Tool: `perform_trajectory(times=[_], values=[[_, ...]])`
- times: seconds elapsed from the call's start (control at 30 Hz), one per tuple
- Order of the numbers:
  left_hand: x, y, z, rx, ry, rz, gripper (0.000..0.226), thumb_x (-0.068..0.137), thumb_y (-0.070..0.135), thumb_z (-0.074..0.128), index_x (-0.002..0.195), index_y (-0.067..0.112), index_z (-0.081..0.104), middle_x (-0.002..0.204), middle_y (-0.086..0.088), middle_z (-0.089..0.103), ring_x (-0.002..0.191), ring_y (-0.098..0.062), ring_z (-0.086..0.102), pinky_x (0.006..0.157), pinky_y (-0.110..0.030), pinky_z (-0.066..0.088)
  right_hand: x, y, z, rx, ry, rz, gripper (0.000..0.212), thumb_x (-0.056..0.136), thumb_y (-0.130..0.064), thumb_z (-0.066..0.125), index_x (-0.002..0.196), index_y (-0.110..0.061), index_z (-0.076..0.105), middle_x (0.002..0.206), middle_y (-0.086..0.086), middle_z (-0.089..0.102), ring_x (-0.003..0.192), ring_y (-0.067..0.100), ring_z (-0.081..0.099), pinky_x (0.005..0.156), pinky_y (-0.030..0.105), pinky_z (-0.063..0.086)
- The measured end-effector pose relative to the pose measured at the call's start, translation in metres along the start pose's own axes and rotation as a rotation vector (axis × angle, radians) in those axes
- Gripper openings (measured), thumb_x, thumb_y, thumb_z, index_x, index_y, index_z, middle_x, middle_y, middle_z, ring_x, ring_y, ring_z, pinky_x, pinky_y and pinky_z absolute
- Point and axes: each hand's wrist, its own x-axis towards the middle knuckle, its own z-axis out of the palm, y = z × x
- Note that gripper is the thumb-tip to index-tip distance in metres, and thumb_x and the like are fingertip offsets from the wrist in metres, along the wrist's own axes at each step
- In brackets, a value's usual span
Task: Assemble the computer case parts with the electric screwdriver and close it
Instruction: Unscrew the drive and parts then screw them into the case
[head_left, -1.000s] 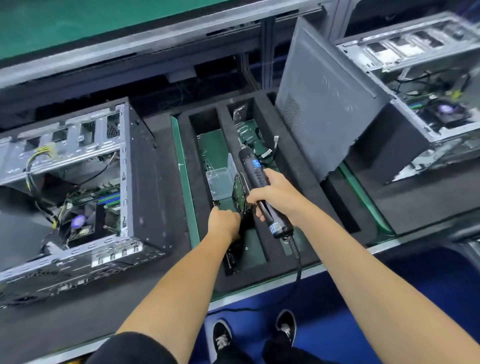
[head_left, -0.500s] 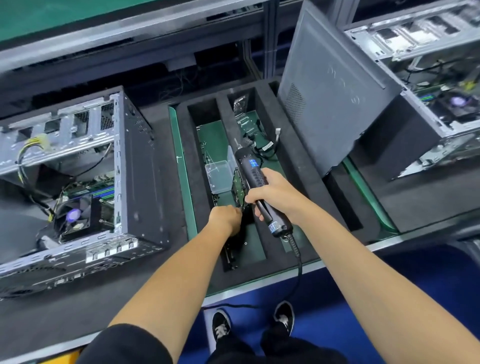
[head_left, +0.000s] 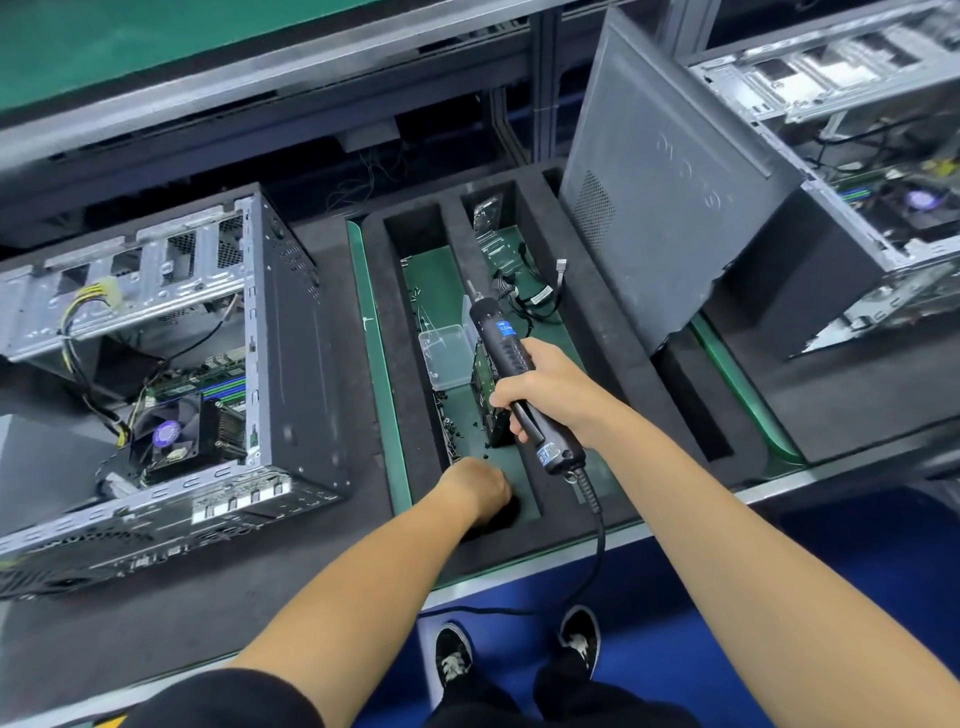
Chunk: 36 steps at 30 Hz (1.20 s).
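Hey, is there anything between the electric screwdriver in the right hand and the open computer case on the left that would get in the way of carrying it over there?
Mostly no. The right hand holds the electric screwdriver above the foam tray. Toward the open computer case lie only the tray's low wall and the left hand, down in a slot.

Black electric screwdriver (head_left: 511, 364) with blue label, black foam tray (head_left: 597, 332), green mat (head_left: 382, 364), grey perforated side panel (head_left: 660, 208)

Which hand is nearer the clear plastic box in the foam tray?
Right. The right hand, gripping the electric screwdriver, sits just right of the clear plastic box; the left hand is lower, toward the tray's near end.
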Motion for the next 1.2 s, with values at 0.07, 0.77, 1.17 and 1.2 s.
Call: perform_trajectory(times=[0.07, 0.77, 1.17, 1.2], values=[[0.000, 0.002, 0.001, -0.019, 0.012, -0.008, 0.028, 0.094, 0.002, 0.043, 0.119, 0.002, 0.055, 0.118, -0.013, 0.062, 0.103, -0.034, 0.061, 0.075, -0.040, 0.049, 0.000, 0.001, 0.000, -0.001, -0.003, 0.001, 0.036, 0.070, -0.005, 0.068, 0.094, -0.012, 0.042, 0.074, 0.012, 0.054, 0.046, 0.024, 0.055, 0.048, 0.033, 0.050], [-0.004, 0.008, -0.003, -0.237, -0.047, -0.104, 0.031, 0.088, 0.004, 0.050, 0.119, 0.004, 0.053, 0.121, -0.013, 0.059, 0.106, -0.034, 0.060, 0.074, -0.038, 0.047, -0.002, 0.004, 0.006, -0.041, -0.006, 0.027, 0.034, 0.073, -0.004, 0.068, 0.094, -0.012, 0.043, 0.076, 0.012, 0.055, 0.048, 0.023, 0.057, 0.048, 0.033, 0.051], [-0.012, -0.016, -0.029, -0.816, -0.103, -0.221, 0.020, 0.077, 0.016, 0.067, 0.072, 0.009, 0.049, 0.071, -0.003, 0.058, 0.067, -0.023, 0.061, 0.059, -0.029, 0.050, -0.006, -0.003, 0.003, -0.040, 0.003, 0.023, 0.033, 0.076, -0.001, 0.068, 0.096, -0.011, 0.043, 0.074, 0.012, 0.055, 0.047, 0.023, 0.055, 0.047, 0.033, 0.051], [-0.014, -0.019, -0.031, -0.868, -0.099, -0.209, 0.020, 0.077, 0.012, 0.066, 0.067, 0.010, 0.049, 0.065, -0.003, 0.059, 0.060, -0.020, 0.062, 0.056, -0.027, 0.050, -0.006, -0.005, 0.003, -0.046, 0.002, 0.018, 0.033, 0.077, 0.000, 0.068, 0.095, -0.011, 0.043, 0.074, 0.012, 0.055, 0.047, 0.023, 0.055, 0.047, 0.032, 0.050]])
